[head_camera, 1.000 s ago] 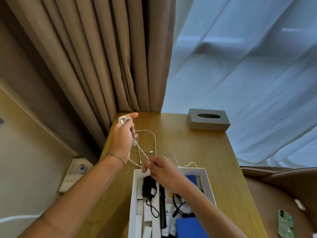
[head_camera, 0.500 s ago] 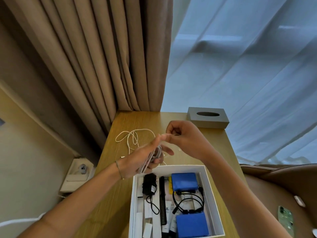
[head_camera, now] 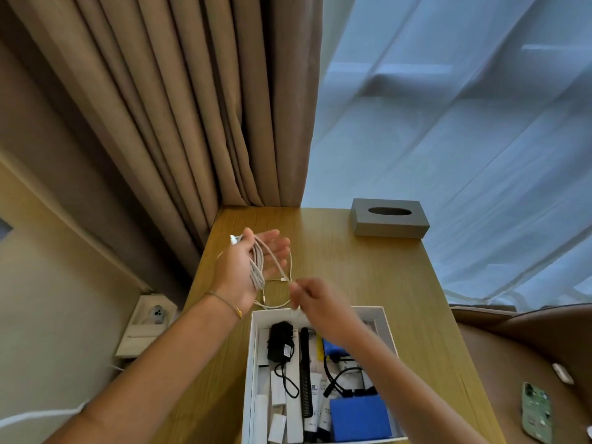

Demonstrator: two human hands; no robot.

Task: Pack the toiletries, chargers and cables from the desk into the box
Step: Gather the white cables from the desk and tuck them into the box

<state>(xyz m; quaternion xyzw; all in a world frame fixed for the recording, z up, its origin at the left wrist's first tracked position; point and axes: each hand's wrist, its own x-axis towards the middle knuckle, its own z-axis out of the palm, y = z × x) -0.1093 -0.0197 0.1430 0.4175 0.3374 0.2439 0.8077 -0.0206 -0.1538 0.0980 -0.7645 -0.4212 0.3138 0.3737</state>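
A white cable (head_camera: pixel 259 267) is looped several times around my left hand (head_camera: pixel 246 270), which is held above the wooden desk (head_camera: pixel 368 277) with fingers spread. My right hand (head_camera: pixel 315 302) pinches the cable's loose end just beyond the far edge of the white box (head_camera: pixel 254 347). A slack length of cable lies on the desk under both hands. The box holds a black charger (head_camera: pixel 281 344), a black comb (head_camera: pixel 306 373), white tubes (head_camera: pixel 314 398), a black cable (head_camera: pixel 336 379) and blue cases (head_camera: pixel 360 418). My right forearm hides part of the box.
A grey tissue box (head_camera: pixel 389 217) stands at the desk's far right. Brown curtains and a sheer white curtain hang behind the desk. A brown seat at right carries a green phone (head_camera: pixel 536 411). A wall socket panel (head_camera: pixel 150 318) sits left of the desk.
My left hand has moved back out to the left with more cable wound on it. My right hand has come down from near the tissue box to the box's far edge.
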